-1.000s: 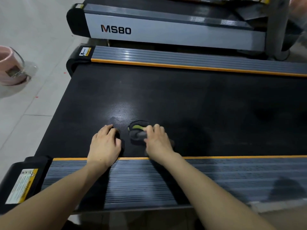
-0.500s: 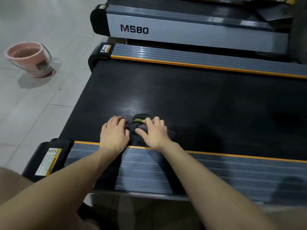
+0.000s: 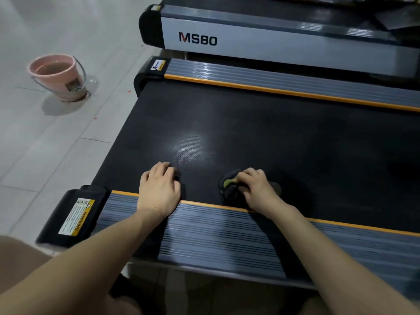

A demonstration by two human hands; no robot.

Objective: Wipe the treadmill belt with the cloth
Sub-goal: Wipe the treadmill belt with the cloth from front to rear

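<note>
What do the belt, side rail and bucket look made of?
Belt: likely rubbery sheet, matte black, fine dotted texture showing in the glare.
Side rail: probably ribbed metal or plastic, grey, with shiny streaks along the grooves.
Bucket: looks like smooth pink plastic, thin wire handle.

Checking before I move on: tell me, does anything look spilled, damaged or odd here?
Nothing stands out. The right hand holds the cloth on the belt, the left hand rests beside it, and the bucket stands upright.

Belt (image 3: 284,142) lies bare across the frame's centre and right, open for passing. Orange-edged side rails (image 3: 284,86) bound it top and bottom. Second treadmill (image 3: 272,45) blocks upper frame. Pink bucket (image 3: 59,76) stands upper left on floor.
</note>
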